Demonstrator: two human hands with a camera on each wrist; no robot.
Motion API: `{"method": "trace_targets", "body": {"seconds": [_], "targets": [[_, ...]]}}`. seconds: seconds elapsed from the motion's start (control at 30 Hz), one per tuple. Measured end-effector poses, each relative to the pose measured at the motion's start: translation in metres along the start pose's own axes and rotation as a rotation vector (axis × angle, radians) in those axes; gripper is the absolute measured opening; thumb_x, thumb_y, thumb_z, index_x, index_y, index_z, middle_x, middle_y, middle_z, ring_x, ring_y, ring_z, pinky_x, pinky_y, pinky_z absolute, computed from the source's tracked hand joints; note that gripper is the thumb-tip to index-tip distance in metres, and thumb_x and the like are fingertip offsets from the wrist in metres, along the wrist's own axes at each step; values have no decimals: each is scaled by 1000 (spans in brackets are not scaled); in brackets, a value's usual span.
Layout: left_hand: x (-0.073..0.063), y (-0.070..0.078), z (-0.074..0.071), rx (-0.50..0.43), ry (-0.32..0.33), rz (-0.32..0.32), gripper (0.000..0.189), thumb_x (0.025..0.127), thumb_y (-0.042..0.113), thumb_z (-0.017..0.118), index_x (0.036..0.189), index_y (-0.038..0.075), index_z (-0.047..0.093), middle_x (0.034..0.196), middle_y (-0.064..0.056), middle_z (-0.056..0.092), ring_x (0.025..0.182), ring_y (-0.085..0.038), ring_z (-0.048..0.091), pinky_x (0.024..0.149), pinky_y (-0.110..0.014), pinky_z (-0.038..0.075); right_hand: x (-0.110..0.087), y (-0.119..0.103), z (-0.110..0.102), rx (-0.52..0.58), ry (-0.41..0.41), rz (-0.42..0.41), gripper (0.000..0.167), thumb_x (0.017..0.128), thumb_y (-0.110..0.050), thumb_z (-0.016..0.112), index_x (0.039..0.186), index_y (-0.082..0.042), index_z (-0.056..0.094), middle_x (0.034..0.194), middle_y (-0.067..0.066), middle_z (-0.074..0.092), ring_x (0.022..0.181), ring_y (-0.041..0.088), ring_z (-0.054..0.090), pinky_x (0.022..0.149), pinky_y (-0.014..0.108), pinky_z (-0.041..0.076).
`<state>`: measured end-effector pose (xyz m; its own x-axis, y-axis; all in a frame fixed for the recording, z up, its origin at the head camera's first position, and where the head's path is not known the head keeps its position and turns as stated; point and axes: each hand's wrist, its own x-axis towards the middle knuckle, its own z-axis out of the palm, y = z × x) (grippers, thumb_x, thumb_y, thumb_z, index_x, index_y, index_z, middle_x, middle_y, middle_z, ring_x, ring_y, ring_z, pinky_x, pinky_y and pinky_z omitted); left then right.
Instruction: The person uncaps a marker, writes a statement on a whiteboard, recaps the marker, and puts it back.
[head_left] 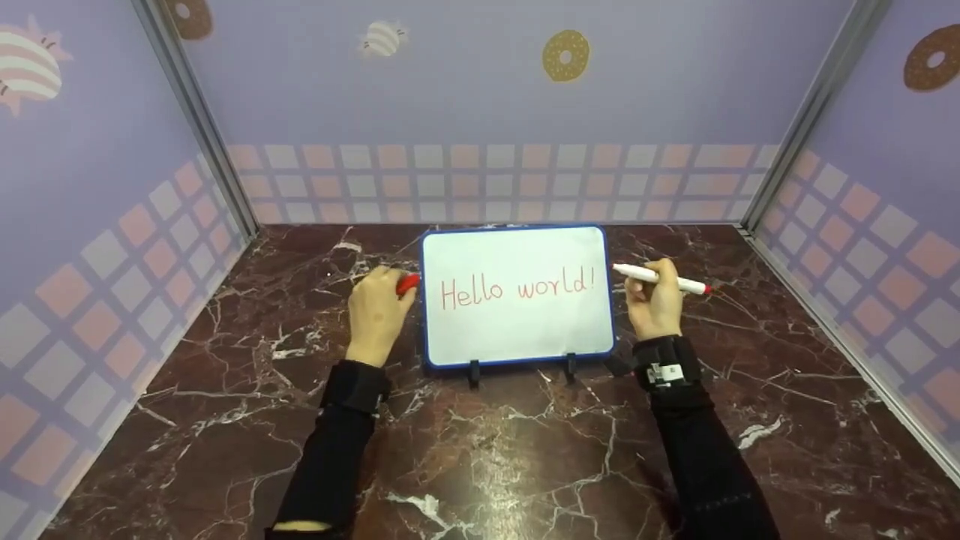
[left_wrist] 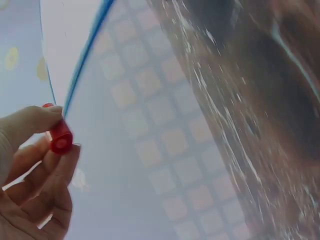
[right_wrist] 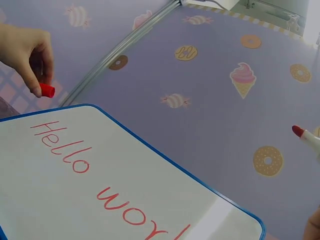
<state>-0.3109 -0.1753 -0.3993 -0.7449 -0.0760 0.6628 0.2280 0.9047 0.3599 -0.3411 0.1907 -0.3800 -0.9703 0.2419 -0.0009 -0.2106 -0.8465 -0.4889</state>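
Note:
My left hand (head_left: 377,311) pinches a red marker cap (head_left: 409,283) between thumb and fingers, just off the board's left edge. In the left wrist view the open end of the cap (left_wrist: 61,145) shows. On the other side, my right hand (head_left: 658,304) holds a white marker (head_left: 691,286) with its bare red tip turned left toward the board. That red nib (right_wrist: 298,131) also appears at the right edge of the right wrist view. Between the hands leans a blue-framed whiteboard (head_left: 517,330) with "Hello world!" written on it in red.
Two black stand feet (head_left: 474,373) hold up the whiteboard's lower edge. Beneath lies a dark red marbled tabletop (head_left: 495,465). Lilac walls (head_left: 465,97) with sweets and checks close in the back and both sides, joined by metal corner posts (head_left: 202,112).

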Motion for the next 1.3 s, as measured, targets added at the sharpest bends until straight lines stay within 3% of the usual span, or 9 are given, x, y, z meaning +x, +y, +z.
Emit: {"method": "trace_targets", "body": {"seconds": [0.27,0.6,0.77,1.0,1.17,1.3], "targets": [[-8,28,13,-78,-7,139,19,78,9,81,93,0,75,91,-13,72,82,-35,68,78,-46,58,-6,26,2,-96,-52,-21,39,93,5,33,59,-9,47,45,-2,46,37,5,37,37,11,22],[-18,56,20,-76,-8,277,16,78,10,82,91,3,75,88,-9,71,80,-27,68,76,-41,56,-18,60,2,-247,-104,-19,37,90,7,35,59,-12,44,47,-5,44,39,5,37,37,10,22],[-22,67,22,-63,-30,317,15,78,10,82,91,4,75,87,-8,70,81,-27,68,78,-41,57,-25,75,2,-284,-90,10,35,89,7,37,61,-13,42,50,-6,44,41,4,36,39,10,23],[-27,77,22,-35,-39,370,14,78,11,81,89,5,75,84,-6,69,80,-24,68,71,-38,55,-35,90,3,-339,-95,17,35,89,7,39,61,-13,44,50,-5,46,41,5,37,39,11,25],[-29,84,23,-46,-39,400,14,78,10,81,88,4,75,84,-5,70,80,-24,68,75,-38,57,-39,96,3,-359,-83,19,36,94,5,39,63,-12,48,49,-6,46,41,5,37,39,12,27],[-32,88,25,-68,-54,418,14,77,10,82,88,4,75,84,-5,70,79,-24,68,76,-37,57,-41,101,3,-365,-84,28,36,91,6,40,61,-13,45,50,-6,45,42,6,38,42,13,29]]}}
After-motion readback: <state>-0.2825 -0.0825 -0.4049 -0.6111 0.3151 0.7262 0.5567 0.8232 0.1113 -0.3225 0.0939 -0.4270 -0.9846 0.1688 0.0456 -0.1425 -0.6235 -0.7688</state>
